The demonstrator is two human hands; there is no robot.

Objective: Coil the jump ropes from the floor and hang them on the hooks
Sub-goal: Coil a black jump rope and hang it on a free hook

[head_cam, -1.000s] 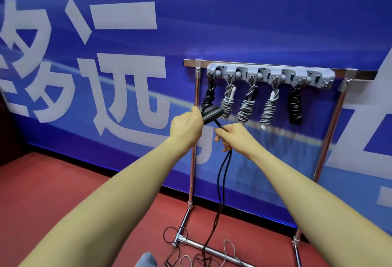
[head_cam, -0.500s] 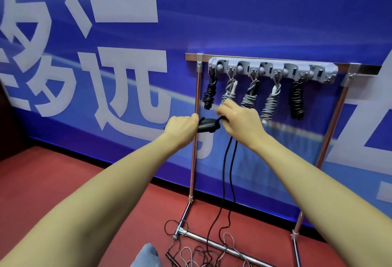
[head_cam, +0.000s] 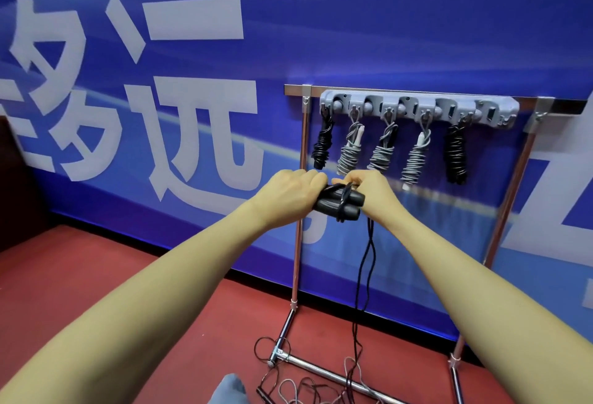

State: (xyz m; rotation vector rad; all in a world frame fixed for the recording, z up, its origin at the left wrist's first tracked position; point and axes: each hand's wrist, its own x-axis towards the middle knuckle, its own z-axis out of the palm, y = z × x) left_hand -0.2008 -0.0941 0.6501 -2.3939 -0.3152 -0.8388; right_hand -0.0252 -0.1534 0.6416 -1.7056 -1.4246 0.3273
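Blue banner wall [head_cam: 417, 34] behind rack [head_cam: 301, 211]. Your left hand [head_cam: 288, 193] clamps both black handles [head_cam: 340, 204]; right hand [head_cam: 369, 191], back up from below, pinches cord [head_cam: 364, 262] onto them: first wrap now on, most cord hangs below.

My rope handles [head_cam: 340, 203] feel matt black rubber (ribbed), before a glossy chrome rack [head_cam: 296, 262], grey plastic hooks [head_cam: 417, 109].

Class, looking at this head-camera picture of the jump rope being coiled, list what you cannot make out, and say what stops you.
- Fingers of the left hand: curled behind its own back.
- Black handles: far ends covered by both hands.
- Right hand: its grip on the cord hidden by the hand itself.
- Loose ropes on the floor: cut off by the bottom edge, tangled, count unclear.
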